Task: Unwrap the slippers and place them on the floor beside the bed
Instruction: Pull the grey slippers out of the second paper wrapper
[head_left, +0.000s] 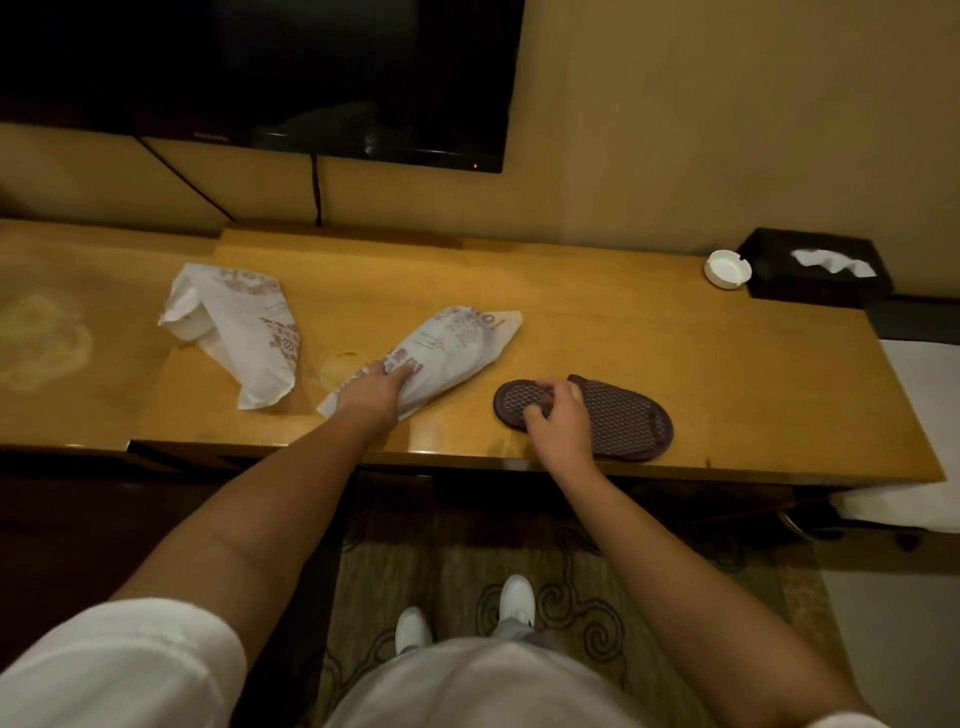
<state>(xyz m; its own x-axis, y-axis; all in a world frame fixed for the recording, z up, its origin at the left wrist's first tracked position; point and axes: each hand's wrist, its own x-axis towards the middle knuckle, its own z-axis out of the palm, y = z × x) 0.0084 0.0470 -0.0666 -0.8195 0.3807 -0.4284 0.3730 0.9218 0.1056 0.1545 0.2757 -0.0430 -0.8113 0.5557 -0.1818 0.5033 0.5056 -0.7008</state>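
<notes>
The desk (597, 291) runs left to right, bare wood open behind the items. An empty wrapper (244, 332) lies left. The wrapped slipper (441, 353) slants toward the far right — the left hand (371, 395) presses flat on its near end. The bare slipper (613, 418) lies sole-up along the front edge, the right hand (558, 415) gripping its left end.

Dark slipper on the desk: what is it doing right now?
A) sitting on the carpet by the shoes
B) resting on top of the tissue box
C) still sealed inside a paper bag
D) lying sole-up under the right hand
D: the dark slipper lies on the desk with its dotted sole facing up, and the right hand grips its near end, clear of the paper bag under the left hand.
</notes>
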